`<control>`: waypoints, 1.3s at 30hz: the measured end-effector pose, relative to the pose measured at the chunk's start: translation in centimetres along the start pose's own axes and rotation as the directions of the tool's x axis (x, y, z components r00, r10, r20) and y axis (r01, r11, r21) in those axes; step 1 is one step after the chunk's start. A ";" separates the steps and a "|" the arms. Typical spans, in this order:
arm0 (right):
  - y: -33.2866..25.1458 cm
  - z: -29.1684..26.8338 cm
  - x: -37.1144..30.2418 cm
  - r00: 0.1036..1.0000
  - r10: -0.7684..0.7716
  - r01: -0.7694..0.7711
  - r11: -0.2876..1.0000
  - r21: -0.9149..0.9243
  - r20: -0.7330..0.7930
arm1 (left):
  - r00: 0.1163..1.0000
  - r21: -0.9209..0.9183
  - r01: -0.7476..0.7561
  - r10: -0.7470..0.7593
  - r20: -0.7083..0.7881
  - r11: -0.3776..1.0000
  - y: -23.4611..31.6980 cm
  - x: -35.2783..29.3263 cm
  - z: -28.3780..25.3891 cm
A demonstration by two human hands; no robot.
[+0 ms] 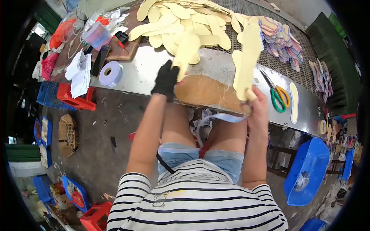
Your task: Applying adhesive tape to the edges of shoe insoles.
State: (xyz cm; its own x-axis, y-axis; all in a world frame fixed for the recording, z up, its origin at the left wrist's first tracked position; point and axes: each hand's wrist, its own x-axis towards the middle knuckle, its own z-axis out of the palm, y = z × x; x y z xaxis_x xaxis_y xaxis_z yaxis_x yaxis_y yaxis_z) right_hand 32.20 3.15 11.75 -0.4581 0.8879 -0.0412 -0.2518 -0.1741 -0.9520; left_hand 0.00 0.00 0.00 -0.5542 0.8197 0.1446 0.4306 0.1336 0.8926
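My left hand [165,80], in a black glove, is closed on the near end of a pale yellow insole [187,50], slightly blurred. Bare, my right hand [257,103] pinches near the lower end of another pale yellow insole [249,54]. Something tan wraps one of its fingers or lies against it; I cannot tell which. A shiny bluish-lilac strip [227,117] runs from beside that hand down between my thighs. Between both hands, a brown sole-shaped patch [208,91] lies on the metal tabletop [138,71]. Beyond them spreads a heap of yellow insoles [169,19].
Scissors [278,94] with green and orange handles lie right, beside a single edged insole [294,102]. Colourful-edged insoles [279,42] are piled at the far right. Left are a lilac tape roll [110,73], white cloths [79,71] and a red stool [77,98]. A blue basin [308,171] stands lower right.
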 end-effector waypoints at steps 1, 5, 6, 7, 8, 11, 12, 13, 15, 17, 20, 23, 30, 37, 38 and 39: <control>-0.7 -0.9 0.2 1.000 0.008 -0.007 0.999 -0.041 0.018 | 0.993 -0.044 0.061 -0.057 0.102 0.997 3.0 -0.3 -1.6; 2.6 -1.5 1.3 0.999 0.021 -0.011 0.949 -0.315 0.028 | 0.865 0.659 -0.225 0.459 -0.205 0.718 10.9 -2.5 -5.3; 3.3 -1.9 1.4 0.999 0.015 -0.002 0.935 -0.355 0.034 | 0.819 0.598 -0.372 0.554 -0.149 0.710 13.0 -3.4 -4.6; 3.1 -0.9 1.1 0.999 0.021 -0.006 0.933 -0.359 0.038 | 0.759 0.533 -0.505 0.643 -0.100 0.679 15.3 -4.7 -4.0; 2.4 0.4 0.6 0.998 0.067 -0.057 0.933 -0.356 0.016 | 0.758 0.317 -0.608 0.651 -0.041 0.728 18.4 -7.8 -2.5; 3.4 1.7 1.2 0.988 0.051 0.020 0.895 -0.445 0.146 | 0.669 -0.011 -0.741 0.739 0.075 0.672 23.4 -13.7 -2.5; 3.7 2.7 1.0 0.982 0.031 0.054 0.896 -0.440 0.184 | 0.697 0.011 -0.716 0.715 0.055 0.698 24.0 -15.5 -1.5; 3.6 3.6 0.6 0.978 0.004 0.088 0.897 -0.433 0.208 | 0.717 0.021 -0.697 0.696 0.043 0.717 25.0 -18.1 -0.3; 3.3 4.0 0.1 0.982 0.049 0.034 0.906 -0.421 0.185 | 0.742 0.004 -0.670 0.670 0.027 0.742 25.7 -19.4 -0.4; 3.0 3.7 -0.2 0.982 0.103 -0.034 0.923 -0.384 0.160 | 0.753 -0.041 -0.657 0.658 0.021 0.753 25.2 -18.9 -1.9; 3.6 2.3 0.2 0.983 0.032 0.051 0.900 -0.432 0.182 | 0.748 -0.134 -0.653 0.663 0.043 0.746 24.5 -18.6 -4.3; 3.3 1.6 0.3 0.982 -0.035 0.111 0.906 -0.408 0.187 | 0.747 -0.176 -0.645 0.662 0.064 0.744 21.2 -20.4 -11.0; 1.6 2.0 -2.1 0.977 -0.133 0.182 0.929 -0.322 0.169 | 0.835 -0.210 -0.520 0.442 -0.327 0.828 23.7 -10.3 -4.7; 2.1 3.0 -2.4 0.886 -0.349 0.458 0.762 -0.458 0.305 | 0.930 -0.819 0.267 0.088 0.358 0.508 16.8 -8.7 -2.1; 1.5 2.9 -2.5 0.955 -0.292 0.291 0.885 -0.364 0.053 | 0.928 -0.815 0.270 0.085 0.361 0.513 16.8 -8.9 -2.1; 0.4 3.2 -2.5 0.967 -0.178 0.138 0.967 -0.215 -0.183 | 0.935 -0.799 0.223 0.109 0.338 0.559 16.6 -9.0 -2.1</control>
State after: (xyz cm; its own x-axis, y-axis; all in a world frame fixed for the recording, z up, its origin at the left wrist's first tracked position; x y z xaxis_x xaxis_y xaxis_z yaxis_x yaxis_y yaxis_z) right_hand 30.51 -0.51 12.43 -0.2419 0.9674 0.0744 -0.1229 0.0456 -0.9914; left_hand 10.69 -6.33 14.43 -0.2306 0.9690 0.0887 -0.4518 -0.1873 0.8722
